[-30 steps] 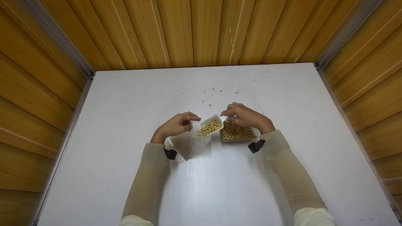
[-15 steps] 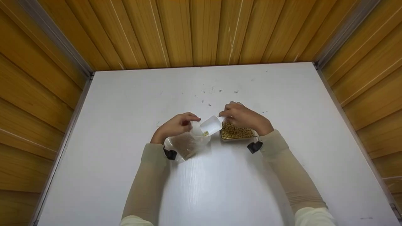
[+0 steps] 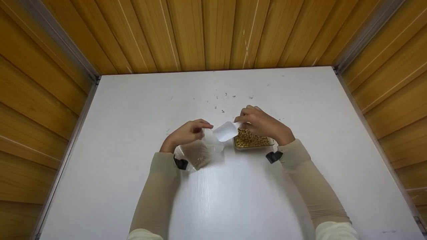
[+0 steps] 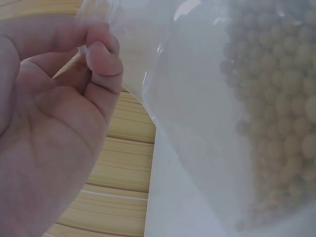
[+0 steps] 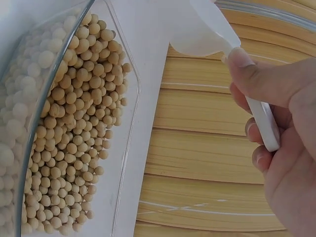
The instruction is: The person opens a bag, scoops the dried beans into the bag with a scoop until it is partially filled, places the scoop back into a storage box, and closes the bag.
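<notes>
My left hand [image 3: 188, 132] pinches the top edge of a clear plastic bag [image 3: 195, 154], its fingertips bent onto the film in the left wrist view. Through the bag's wall I see round, pale beans, likely soybeans [image 4: 276, 98]. In my right hand [image 3: 262, 124] is a white plastic scoop [image 3: 226, 131], gripped by its handle [image 5: 264, 123] with thumb and fingers. The scoop is tipped over the bag's mouth and its bowl shows no beans. Just below the right hand stands a clear rectangular container [image 3: 253, 147] of soybeans [image 5: 74, 123].
A white table [image 3: 213, 200] carries the bag and container. Small dark marks [image 3: 223, 111] dot its surface beyond the hands. Wood-look panel walls [image 3: 217, 33] enclose the back and both sides.
The scoop, full of soybeans a second ago, has tipped toward the bag and its beans have gone out of the bowl. The left hand has stayed in place on the bag.
</notes>
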A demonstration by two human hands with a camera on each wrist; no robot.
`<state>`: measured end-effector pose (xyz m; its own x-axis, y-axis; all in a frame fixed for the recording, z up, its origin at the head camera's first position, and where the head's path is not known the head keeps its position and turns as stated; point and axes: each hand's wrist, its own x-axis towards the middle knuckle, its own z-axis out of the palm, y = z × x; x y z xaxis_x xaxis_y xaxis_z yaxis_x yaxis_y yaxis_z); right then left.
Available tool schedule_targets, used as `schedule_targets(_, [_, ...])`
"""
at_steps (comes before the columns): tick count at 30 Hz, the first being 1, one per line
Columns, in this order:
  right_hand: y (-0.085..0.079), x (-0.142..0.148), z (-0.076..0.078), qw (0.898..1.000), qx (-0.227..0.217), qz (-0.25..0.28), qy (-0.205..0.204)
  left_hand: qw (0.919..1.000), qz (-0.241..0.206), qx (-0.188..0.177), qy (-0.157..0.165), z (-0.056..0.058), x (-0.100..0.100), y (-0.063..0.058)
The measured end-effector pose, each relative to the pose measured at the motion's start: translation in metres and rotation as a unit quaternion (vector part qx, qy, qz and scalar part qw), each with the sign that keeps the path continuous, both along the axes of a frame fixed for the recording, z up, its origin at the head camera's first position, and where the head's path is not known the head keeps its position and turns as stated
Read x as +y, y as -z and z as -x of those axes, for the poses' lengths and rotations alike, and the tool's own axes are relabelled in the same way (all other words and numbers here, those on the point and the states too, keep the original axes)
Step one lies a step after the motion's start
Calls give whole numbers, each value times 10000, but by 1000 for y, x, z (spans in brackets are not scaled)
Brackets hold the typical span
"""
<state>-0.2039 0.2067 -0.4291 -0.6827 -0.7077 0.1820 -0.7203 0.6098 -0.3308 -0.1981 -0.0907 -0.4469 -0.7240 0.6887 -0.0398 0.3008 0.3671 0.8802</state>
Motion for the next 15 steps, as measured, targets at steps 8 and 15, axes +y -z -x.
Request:
schedule_targets(8, [-2,15,1,9988,-244,398,147,9999,-57,-99,-12,0,-1,3])
schedule_targets(15, [-7,33,1,9976,-349,457,373,9999,-61,-146,9,1,-3,5])
